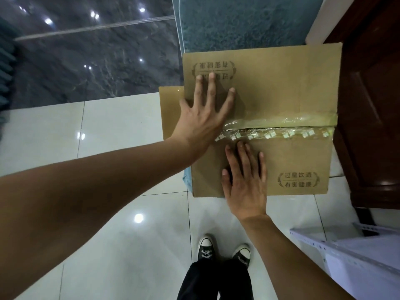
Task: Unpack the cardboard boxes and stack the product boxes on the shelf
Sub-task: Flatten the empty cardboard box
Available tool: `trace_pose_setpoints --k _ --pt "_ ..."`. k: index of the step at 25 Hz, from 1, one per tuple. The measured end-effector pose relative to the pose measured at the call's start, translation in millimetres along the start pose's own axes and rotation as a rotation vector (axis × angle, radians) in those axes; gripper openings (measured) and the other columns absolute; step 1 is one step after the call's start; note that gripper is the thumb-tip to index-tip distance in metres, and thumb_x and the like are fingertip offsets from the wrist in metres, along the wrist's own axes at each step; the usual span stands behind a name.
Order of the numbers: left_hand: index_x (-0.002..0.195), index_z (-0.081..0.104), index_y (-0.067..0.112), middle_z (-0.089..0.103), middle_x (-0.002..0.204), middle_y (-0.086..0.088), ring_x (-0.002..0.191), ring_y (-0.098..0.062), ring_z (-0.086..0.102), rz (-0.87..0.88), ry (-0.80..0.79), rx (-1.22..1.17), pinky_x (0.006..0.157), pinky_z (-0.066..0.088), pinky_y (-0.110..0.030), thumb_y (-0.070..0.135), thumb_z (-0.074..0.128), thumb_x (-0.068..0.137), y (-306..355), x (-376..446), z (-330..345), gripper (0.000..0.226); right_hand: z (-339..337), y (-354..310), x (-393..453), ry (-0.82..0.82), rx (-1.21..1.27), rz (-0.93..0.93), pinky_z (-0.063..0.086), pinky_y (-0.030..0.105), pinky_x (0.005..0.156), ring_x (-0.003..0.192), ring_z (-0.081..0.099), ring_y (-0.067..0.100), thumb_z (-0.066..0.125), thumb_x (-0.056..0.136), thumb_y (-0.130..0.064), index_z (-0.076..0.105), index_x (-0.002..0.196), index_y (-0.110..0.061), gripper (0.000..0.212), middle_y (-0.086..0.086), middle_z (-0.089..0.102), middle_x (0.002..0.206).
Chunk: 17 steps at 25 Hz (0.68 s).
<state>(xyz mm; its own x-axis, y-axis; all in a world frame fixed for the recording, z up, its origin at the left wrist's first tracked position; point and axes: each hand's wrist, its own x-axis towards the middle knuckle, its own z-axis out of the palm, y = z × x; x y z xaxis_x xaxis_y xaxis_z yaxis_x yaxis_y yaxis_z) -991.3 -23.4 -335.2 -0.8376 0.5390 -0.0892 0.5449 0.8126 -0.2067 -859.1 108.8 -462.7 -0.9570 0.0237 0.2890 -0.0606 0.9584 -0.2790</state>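
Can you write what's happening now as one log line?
step: box closed | left hand: flat on far flap | right hand: flat on near flap | cardboard box | tape: over seam

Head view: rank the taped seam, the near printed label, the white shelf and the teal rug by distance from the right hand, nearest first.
1. Taped seam: just beyond the fingertips of the right hand, across the cardboard box.
2. Near printed label: on the same flap, to the hand's right.
3. White shelf: lower right, on the floor.
4. Teal rug: beyond the box's far edge.

a brown cardboard box [281,100] sits right of frame centre, flaps closed. clear tape [303,124] runs across its middle seam. printed chinese marks sit at two opposite corners.
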Motion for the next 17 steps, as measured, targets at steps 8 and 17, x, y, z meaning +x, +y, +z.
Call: trace_pose_setpoints --k 8,17 --pt "0.151 0.034 0.025 0.044 0.145 -0.015 0.112 -0.036 0.056 0.164 0.015 -0.228 0.079 0.058 -0.048 0.025 0.045 0.099 -62 16 -93 0.053 -2 -2 4 -0.011 0.043 -0.001 0.014 0.054 0.125 0.154 0.022 0.024 0.034 0.107 -0.035 0.032 0.158 -0.016 0.055 0.010 0.029 0.164" --pt "0.132 0.046 0.005 0.032 0.107 -0.010 0.098 -0.021 0.031 -0.483 0.430 -0.204 0.083 0.032 -0.031 0.017 0.037 0.105 -77 30 -93 0.031 0 1 -2 0.030 0.046 -0.016 0.017 0.055 0.124 0.154 0.022 0.024 0.047 0.104 -0.030 0.034 0.157 -0.014 0.057 0.010 0.031 0.164"
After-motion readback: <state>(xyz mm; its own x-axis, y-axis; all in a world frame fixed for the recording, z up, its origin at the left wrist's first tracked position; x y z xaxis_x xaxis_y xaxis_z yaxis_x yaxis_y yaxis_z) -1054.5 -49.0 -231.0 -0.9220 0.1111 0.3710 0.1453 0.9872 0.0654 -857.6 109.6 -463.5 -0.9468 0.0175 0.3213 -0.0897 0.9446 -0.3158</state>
